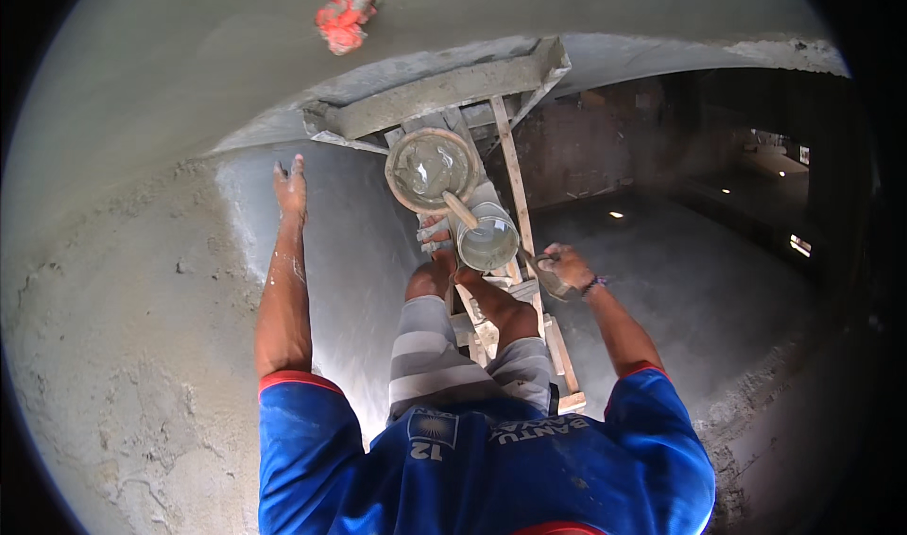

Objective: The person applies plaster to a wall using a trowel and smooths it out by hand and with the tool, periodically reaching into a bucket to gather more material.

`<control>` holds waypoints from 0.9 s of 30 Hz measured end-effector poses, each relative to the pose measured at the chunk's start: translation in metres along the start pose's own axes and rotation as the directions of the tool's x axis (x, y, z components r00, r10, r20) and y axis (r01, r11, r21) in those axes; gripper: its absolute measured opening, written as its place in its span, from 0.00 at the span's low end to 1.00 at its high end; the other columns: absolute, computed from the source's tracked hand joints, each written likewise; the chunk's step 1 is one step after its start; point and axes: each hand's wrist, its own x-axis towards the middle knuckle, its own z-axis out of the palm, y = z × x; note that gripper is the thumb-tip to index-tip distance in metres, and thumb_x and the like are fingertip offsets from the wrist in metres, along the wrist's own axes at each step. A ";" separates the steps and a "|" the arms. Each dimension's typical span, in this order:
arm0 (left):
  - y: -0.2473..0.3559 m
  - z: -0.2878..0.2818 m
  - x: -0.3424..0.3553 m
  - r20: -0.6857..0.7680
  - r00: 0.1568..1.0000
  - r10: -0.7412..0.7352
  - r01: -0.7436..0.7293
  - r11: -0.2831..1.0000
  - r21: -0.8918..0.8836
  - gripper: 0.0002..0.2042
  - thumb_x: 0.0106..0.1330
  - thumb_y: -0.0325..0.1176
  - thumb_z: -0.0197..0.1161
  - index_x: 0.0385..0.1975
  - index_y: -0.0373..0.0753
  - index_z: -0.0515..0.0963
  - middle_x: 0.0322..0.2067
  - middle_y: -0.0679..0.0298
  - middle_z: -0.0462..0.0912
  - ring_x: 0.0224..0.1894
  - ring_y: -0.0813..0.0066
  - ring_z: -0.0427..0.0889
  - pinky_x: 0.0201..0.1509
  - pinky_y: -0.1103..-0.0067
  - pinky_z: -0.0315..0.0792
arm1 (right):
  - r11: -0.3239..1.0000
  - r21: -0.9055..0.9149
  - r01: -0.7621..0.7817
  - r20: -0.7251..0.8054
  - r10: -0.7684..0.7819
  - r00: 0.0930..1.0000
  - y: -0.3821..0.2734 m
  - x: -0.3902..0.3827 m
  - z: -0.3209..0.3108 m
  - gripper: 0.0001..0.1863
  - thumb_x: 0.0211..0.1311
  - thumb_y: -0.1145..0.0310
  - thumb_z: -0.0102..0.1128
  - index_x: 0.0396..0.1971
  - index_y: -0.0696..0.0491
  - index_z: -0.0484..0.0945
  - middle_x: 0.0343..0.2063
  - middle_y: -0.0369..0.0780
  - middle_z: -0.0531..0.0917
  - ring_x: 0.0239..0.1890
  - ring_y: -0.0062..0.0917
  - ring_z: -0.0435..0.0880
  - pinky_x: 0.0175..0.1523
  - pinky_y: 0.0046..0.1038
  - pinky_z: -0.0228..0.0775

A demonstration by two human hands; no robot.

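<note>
My left hand (291,186) is raised with fingers apart and nothing in it, beside the grey plastered wall (113,280). My right hand (567,266) grips a metal trowel (548,282), its blade hanging just right of a bucket (487,247) of murky grey water. Above the bucket, a round basin (416,162) of wet grey mortar has a wooden-handled tool (459,209) resting in it. My bare feet stand on narrow boards below the basin, beside the bucket.
A wooden ladder-like scaffold (510,157) runs beneath me to a mortar-crusted beam (425,96). A red crumpled object (345,17) lies on the plastered surface at the top. A dim floor (642,280) lies far below at right, with dark openings and small patches of light.
</note>
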 end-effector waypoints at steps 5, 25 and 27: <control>0.029 0.064 0.018 0.010 0.973 0.232 -0.229 0.965 -0.125 0.36 0.73 0.47 0.59 0.71 0.29 0.55 0.68 0.42 0.63 0.69 0.54 0.66 0.71 0.67 0.60 | 0.816 0.552 -0.174 0.110 0.136 0.985 0.135 0.114 0.179 0.19 0.55 0.61 0.67 0.44 0.56 0.82 0.41 0.48 0.86 0.47 0.39 0.84 0.52 0.36 0.75; 0.015 0.102 0.028 -0.254 0.783 0.567 -0.596 0.801 -0.049 0.38 0.69 0.40 0.65 0.73 0.32 0.53 0.66 0.43 0.66 0.67 0.52 0.68 0.69 0.64 0.63 | 0.814 -0.575 -0.086 -0.113 0.025 0.993 0.140 0.222 0.247 0.19 0.69 0.61 0.48 0.44 0.56 0.84 0.49 0.52 0.84 0.49 0.43 0.84 0.57 0.44 0.72; -0.010 0.067 0.047 -0.281 0.748 0.602 -0.585 0.797 0.148 0.34 0.68 0.39 0.65 0.69 0.29 0.59 0.62 0.40 0.71 0.65 0.49 0.70 0.69 0.63 0.63 | 0.969 0.246 0.015 -0.416 0.091 0.905 0.096 0.173 0.227 0.24 0.69 0.54 0.50 0.47 0.61 0.80 0.49 0.57 0.82 0.55 0.50 0.79 0.61 0.45 0.70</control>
